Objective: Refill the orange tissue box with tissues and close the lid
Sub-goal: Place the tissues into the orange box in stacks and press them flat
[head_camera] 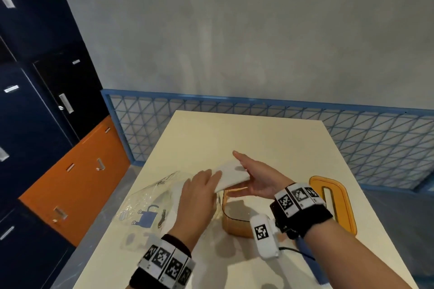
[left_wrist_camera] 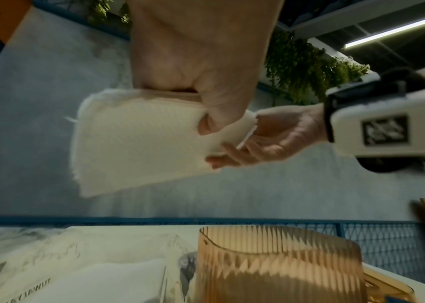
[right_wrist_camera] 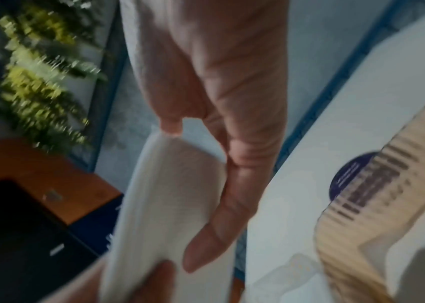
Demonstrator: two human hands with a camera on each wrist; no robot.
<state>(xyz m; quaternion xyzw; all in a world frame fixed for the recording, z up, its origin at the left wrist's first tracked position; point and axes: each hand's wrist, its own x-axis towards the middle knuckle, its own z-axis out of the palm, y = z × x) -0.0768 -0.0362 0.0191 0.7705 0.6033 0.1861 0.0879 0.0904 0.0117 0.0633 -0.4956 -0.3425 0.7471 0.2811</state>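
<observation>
Two hands: both are holding one white stack of tissues [head_camera: 231, 177] in the air, just above the open top of the orange box [head_camera: 236, 214].
Left hand: the left hand [head_camera: 199, 197] is gripping the near-left end of the stack, fingers lying on top; the left wrist view is showing its thumb pressing into the underside.
Right hand: the right hand [head_camera: 254, 177] is cupping the far-right end, palm turned toward the stack, fingers stretching along its side and the thumb sitting on top.
Tissues: the stack is tilting, its left end lower, and is hanging clear of the box rim without touching it.
Box: the ribbed, see-through orange box is standing upright on the pale table [head_camera: 234, 134], lid off, with nothing visible inside.
Lid: the orange lid [head_camera: 331, 204] with its long slot is lying flat on the table to the right of the box, partly behind the right wrist.
Wrapper: a clear plastic wrapper [head_camera: 145, 206] with blue print is lying crumpled on the table left of the box, under the left hand.
</observation>
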